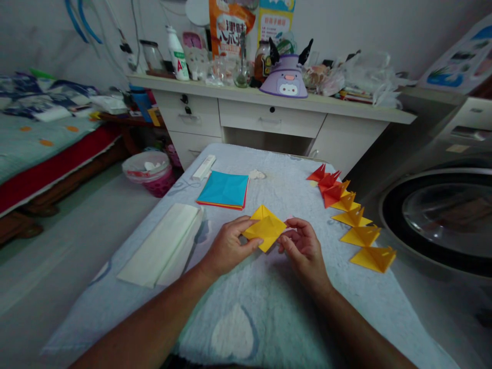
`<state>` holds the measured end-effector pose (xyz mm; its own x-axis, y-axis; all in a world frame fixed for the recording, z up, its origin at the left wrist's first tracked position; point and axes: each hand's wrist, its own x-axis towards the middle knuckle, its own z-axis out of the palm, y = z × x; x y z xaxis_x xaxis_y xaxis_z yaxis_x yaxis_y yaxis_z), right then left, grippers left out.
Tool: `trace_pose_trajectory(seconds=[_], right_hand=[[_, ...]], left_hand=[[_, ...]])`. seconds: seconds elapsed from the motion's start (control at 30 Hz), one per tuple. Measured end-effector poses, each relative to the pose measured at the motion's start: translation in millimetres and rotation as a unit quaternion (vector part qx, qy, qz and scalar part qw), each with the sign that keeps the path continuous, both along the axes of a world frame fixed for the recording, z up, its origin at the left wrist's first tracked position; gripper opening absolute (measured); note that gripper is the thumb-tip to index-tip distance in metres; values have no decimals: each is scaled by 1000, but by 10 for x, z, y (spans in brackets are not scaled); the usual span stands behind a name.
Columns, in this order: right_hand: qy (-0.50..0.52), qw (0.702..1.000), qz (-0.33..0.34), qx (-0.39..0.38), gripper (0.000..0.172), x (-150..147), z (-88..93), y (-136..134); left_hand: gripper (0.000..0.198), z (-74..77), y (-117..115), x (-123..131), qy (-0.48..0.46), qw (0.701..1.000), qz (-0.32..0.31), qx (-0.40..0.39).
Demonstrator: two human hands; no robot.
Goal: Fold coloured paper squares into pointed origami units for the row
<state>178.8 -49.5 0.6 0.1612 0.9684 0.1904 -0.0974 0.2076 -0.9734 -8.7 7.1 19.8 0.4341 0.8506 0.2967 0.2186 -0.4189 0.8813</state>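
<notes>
A folded yellow origami paper, diamond-shaped with a small flap at its top corner, is held up over the table. My left hand pinches its left side between thumb and fingers. Beside its right corner is my right hand, with curled fingers and the thumb near the paper's edge; whether these fingertips grip the corner is hard to make out. Behind the left hand lies a stack of square origami paper, blue on top with red and yellow edges below. Folded yellow pieces and red pieces stand in a row at the right.
A cloth covers the table. On its left lie a folded pale sheet and a narrow white box. A crumpled white scrap sits behind the stack. Beyond stands a cluttered cabinet, with a washing machine to the right.
</notes>
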Motion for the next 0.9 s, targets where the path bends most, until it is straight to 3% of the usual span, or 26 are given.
trace_pose_trajectory(seconds=[0.13,0.33,0.9], right_hand=[[-67,997,-20,15,22,18,-22,-37],[-109,994,-10,31,30,19,-4,-78],[-225,969,-8,104,38,23,35,-78]], left_hand=[[27,-5,10,1,-47,997,-1,-56],[27,-17,4,9,-68,994,-10,-86],[16,11,-27,3,-13,998,1,55]])
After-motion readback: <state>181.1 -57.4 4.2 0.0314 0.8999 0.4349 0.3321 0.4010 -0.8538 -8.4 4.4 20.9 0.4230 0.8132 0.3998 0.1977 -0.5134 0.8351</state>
